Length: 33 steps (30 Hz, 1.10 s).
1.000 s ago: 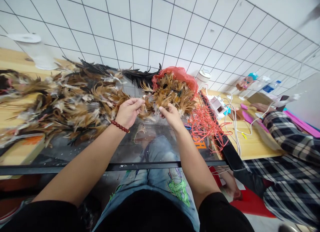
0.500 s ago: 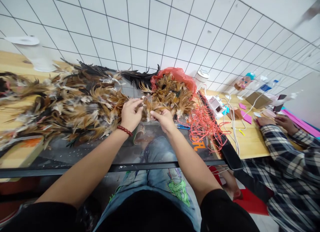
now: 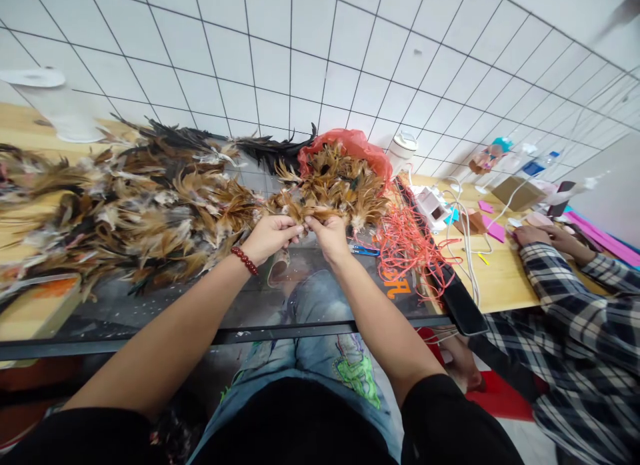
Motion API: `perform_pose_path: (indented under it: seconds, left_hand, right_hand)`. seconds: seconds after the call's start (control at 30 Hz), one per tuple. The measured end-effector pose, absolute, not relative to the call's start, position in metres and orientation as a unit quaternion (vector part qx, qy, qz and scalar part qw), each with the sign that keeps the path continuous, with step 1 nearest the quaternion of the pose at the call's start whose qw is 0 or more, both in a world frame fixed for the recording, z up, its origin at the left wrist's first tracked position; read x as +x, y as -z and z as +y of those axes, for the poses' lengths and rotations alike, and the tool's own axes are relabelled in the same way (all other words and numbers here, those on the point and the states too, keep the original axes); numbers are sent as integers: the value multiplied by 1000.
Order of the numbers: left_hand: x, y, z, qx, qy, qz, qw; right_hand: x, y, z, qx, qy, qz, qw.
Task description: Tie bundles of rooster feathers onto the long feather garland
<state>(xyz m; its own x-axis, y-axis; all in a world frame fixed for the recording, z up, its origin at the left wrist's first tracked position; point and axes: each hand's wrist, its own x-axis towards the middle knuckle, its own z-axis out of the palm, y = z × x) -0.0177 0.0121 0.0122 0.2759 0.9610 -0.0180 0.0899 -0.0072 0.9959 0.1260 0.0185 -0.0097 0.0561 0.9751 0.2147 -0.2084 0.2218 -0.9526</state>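
Observation:
My left hand (image 3: pixel 274 237), with a beaded bracelet at the wrist, has thumb and fingers pinched together on feathers. Beside it my right hand (image 3: pixel 331 238) is closed on a small bunch of brown feathers (image 3: pixel 325 213), its fingertips almost touching the left ones. Exactly how many feathers each hand grips is hidden. A large heap of brown, white and black feathers (image 3: pixel 150 208) spreads to the left. Behind my right hand, more brown feathers (image 3: pixel 345 181) lie in a red plastic bag (image 3: pixel 363 143).
Tangled red string (image 3: pixel 407 251) and blue-handled snips (image 3: pixel 364 250) lie right of my hands. Beyond them are a power strip (image 3: pixel 463 311), white cables (image 3: pixel 467 251) and a lidded white cup (image 3: pixel 401 148). A co-worker in a plaid sleeve (image 3: pixel 555 271) sits at the right.
My left hand has come down and toward the right hand, its fingers now pinching close to the right fingertips. The right hand has stayed nearly in place with its feathers.

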Motion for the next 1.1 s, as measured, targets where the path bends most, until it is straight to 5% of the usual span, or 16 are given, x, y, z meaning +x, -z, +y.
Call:
perform_pose_path:
  seconds: [0.5, 1.1]
  left_hand:
    - [-17, -6, 17, 460, -501, 425, 597]
    - [-14, -14, 14, 467, -520, 408, 587]
  right_hand:
    - [123, 12, 11, -389, -556, -508, 531]
    - [121, 9, 6, -411, -550, -462, 562]
